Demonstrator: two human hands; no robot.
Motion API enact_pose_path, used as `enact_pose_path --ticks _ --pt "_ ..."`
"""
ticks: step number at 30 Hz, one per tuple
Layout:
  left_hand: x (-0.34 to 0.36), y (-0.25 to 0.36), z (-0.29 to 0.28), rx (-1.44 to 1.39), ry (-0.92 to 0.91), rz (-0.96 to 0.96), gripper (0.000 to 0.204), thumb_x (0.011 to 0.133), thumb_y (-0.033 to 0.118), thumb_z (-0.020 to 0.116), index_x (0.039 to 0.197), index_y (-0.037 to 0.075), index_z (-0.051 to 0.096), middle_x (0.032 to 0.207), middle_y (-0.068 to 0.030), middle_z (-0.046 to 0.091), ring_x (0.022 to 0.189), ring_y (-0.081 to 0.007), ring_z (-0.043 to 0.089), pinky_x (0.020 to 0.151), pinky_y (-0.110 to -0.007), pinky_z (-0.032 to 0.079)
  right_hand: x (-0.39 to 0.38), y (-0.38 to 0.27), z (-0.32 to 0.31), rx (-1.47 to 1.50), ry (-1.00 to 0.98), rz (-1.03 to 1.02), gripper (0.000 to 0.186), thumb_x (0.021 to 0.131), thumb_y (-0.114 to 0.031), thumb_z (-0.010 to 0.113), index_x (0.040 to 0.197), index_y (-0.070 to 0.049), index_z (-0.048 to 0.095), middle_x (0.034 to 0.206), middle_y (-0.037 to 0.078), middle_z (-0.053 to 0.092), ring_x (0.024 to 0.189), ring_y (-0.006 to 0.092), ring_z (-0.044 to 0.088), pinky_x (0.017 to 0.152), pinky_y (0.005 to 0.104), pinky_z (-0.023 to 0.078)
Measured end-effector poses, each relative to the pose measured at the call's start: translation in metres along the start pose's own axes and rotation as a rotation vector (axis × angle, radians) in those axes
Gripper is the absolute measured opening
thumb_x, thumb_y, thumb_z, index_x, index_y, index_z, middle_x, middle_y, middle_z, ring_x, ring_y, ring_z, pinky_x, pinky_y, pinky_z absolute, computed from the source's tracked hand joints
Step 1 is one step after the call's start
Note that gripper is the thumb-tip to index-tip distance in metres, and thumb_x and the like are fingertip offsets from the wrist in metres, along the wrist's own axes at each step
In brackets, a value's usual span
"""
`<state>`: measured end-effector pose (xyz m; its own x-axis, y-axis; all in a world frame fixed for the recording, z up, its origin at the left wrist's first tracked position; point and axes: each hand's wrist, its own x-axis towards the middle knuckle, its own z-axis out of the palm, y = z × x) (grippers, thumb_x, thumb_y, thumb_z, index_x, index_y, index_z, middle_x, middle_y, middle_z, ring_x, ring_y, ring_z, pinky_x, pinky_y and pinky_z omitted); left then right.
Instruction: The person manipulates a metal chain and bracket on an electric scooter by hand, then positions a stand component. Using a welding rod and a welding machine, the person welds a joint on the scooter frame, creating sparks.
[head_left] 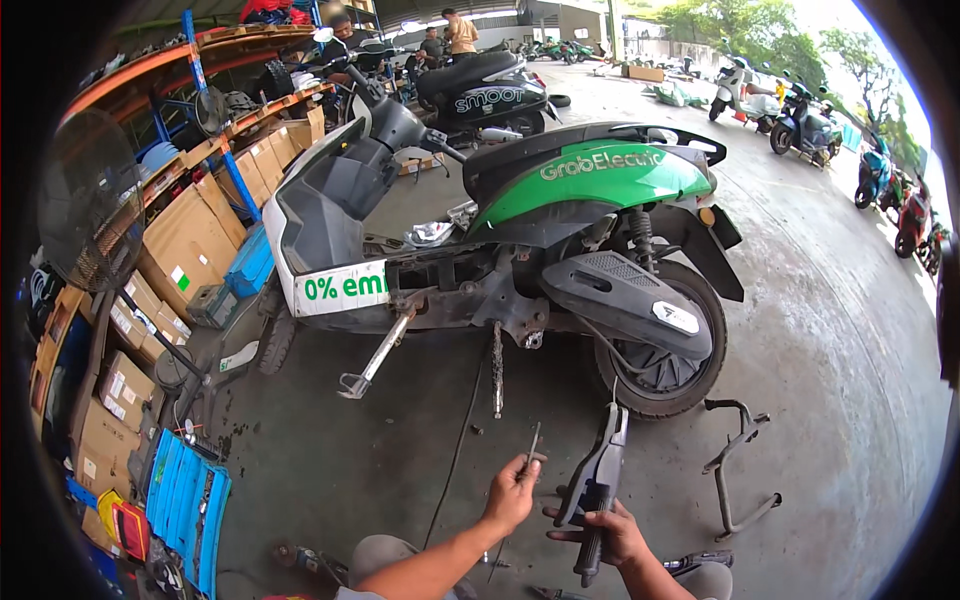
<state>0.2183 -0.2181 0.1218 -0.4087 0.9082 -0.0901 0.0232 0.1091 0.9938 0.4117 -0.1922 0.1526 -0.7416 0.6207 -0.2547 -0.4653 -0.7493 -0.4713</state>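
My left hand (511,496) pinches a thin metal rod (535,440) that points up and away, with a short cross piece near my fingertips. In my right hand (617,535) is a long dark piece (604,455) with a black ribbed grip and a narrow far end; I cannot make out its exact kind. That end reaches toward the rear wheel (665,340) of a green, white and black scooter (590,185). Below its body hang a silver side stand (382,355) and a greasy metal bar (497,372). Its lower side lies partly bare, showing the frame.
A bent tubular metal stand (738,468) lies on the floor at right. On the left are a blue tool tray (190,510), cardboard boxes (190,245) and a standing fan (95,215). A dark cable (462,430) crosses the floor. More scooters (800,125) and people (461,35) are farther off.
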Motion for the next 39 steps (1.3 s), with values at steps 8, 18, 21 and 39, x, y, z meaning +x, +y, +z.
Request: enact_pose_path --ticks 8,18,21,39 --pt "0.002 0.000 0.028 -0.146 -0.299 -0.136 0.030 0.092 0.023 0.066 0.110 -0.001 0.065 0.095 -0.0020 0.066 0.086 -0.0088 0.059 0.076 -0.025 0.047 0.003 0.011 -0.047 -0.680 0.137 -0.195 0.060 0.085 0.007 0.057 0.138 -0.002 0.028 0.120 0.016 0.053 0.110 0.0313 0.059 0.088 0.0539 0.055" --pt "0.009 0.007 0.014 -0.430 -0.653 -0.389 0.035 0.091 0.016 0.067 0.122 0.002 0.058 0.103 -0.0059 0.068 0.093 -0.0131 0.066 0.080 -0.026 0.053 -0.009 0.029 -0.048 0.059 -0.023 0.082 0.071 0.078 -0.021 0.071 0.138 -0.004 0.036 0.127 0.013 0.053 0.121 0.0296 0.050 0.108 0.0495 0.036" --pt "0.006 0.009 0.007 -0.418 -0.666 -0.420 0.033 0.092 0.014 0.065 0.121 0.002 0.058 0.101 -0.0066 0.069 0.090 -0.0147 0.068 0.075 -0.027 0.056 -0.005 0.030 -0.032 -0.023 -0.071 0.143 0.069 0.079 -0.026 0.069 0.137 -0.002 0.041 0.127 0.013 0.054 0.117 0.0252 0.053 0.102 0.0424 0.040" --pt "0.053 0.038 -0.037 -0.135 -0.105 0.078 0.027 0.101 0.026 0.046 0.117 0.011 0.061 0.093 0.0042 0.051 0.071 -0.0030 0.045 0.057 -0.017 0.036 0.009 0.055 -0.068 0.057 0.244 0.234 0.036 0.083 -0.016 0.062 0.114 0.000 0.055 0.103 0.015 0.065 0.103 0.0321 0.064 0.088 0.0388 0.049"
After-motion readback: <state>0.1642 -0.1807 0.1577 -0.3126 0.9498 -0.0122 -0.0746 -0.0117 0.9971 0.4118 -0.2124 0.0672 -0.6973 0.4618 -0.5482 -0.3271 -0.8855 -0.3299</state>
